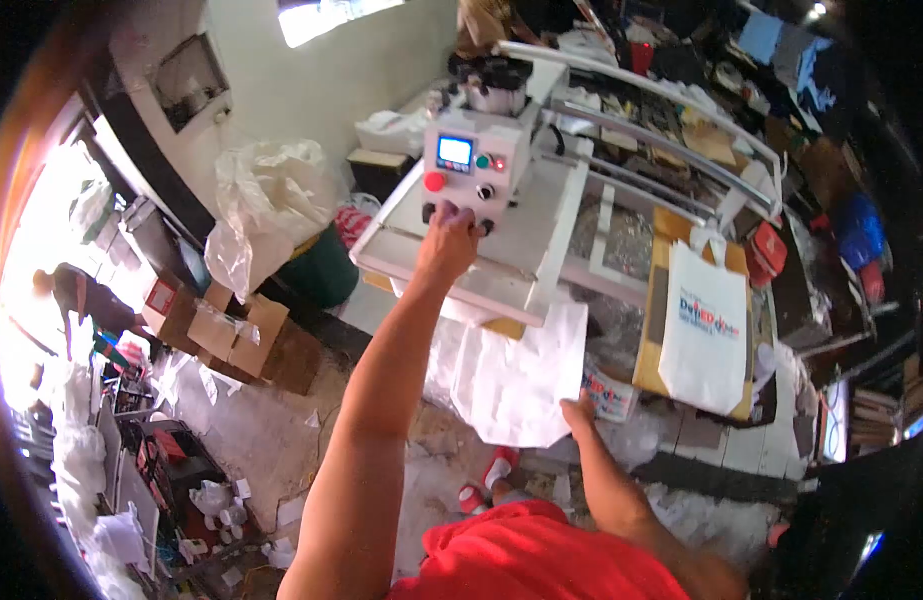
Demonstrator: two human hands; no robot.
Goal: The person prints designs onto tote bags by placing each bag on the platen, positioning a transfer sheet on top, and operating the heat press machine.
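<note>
My left hand (451,235) is up against the lower part of a white control panel (501,160) on a machine. Its fingers are curled near the black knobs, and what lies under them is hidden. On the panel are a lit display (454,153), a red button (434,182) and a green button (482,161). My right hand (579,408) pinches the edge of a blank white bag (521,385), which hangs below the machine's front edge. To the right, a printed white bag (703,330) with red and blue lettering lies on a cardboard sheet (653,345).
Curved metal rails (671,150) extend right from the machine. Behind my left arm stand a green bin (323,268) with clear plastic and an open cardboard box (243,338). Scraps litter the floor. Another person (86,300) is bent over at the far left.
</note>
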